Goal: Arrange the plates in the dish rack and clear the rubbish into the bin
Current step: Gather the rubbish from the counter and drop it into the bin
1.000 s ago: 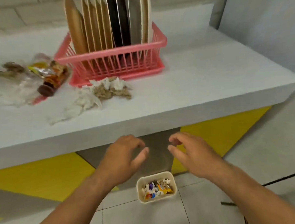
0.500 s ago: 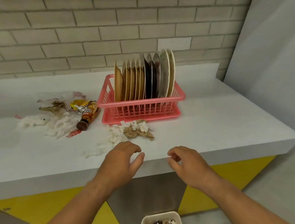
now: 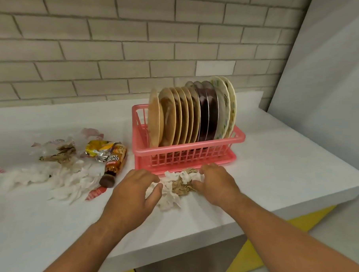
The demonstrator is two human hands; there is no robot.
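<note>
A second earlier my hands hung low over the bin; now they had come up onto the surface (image 3: 278,162) and bracketed the wad of tissue (image 3: 171,198) lying just in front of the dish rack (image 3: 187,156). My left hand (image 3: 132,195) rested loosely curved on its left edge. My right hand (image 3: 215,185) curled over its right edge, nothing lifted yet. The plates (image 3: 194,114) stood racked upright (that half looked done). The wad was crumpled white tissue around brown paper, light and loose; more rubbish (image 3: 63,173) waited further left.

White counter (image 3: 278,162), brick wall (image 3: 129,45), perhaps yellow panel (image 3: 262,253)
</note>
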